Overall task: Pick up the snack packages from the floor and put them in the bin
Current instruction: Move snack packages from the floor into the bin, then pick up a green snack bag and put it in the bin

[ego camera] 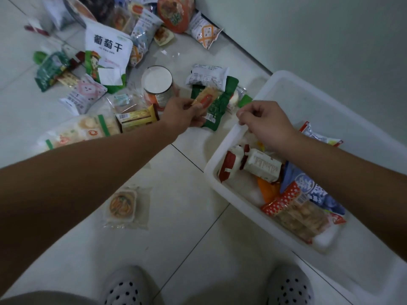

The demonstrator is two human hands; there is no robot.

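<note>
On the tiled floor (193, 227), toward 11 o'clock from the person's feet, lies a loose heap of snack packages (105, 69). Among them are a white bag with dark characters (108, 46), a red-orange bowl pack (175, 12) at the far 12 o'clock edge, and a can with a white lid (156, 81) standing upright near the middle. A long clear bag of pale crackers (77, 132) lies at 9 o'clock. A single clear-wrapped round cake (122, 205) sits apart from the heap, at 7 o'clock from the centre.

The left hand (182, 112) reaches out over the floor and pinches a small orange-yellow packet (206, 99) between thumb and fingers. It is held just above a green packet (218, 106) that lies beside the can.

The white bin (308, 102) stands at 3 o'clock, against the wall. In its near end lie several packages, among them a white-and-red pack (262, 165), a blue bag (312, 190) and a red polka-dot pack (284, 200). The right hand (264, 122) is over the bin's left corner with its fingers curled close to the rim; whether they grasp the rim or anything else cannot be told.

Two white perforated slippers (130, 287) show at 6 o'clock.
</note>
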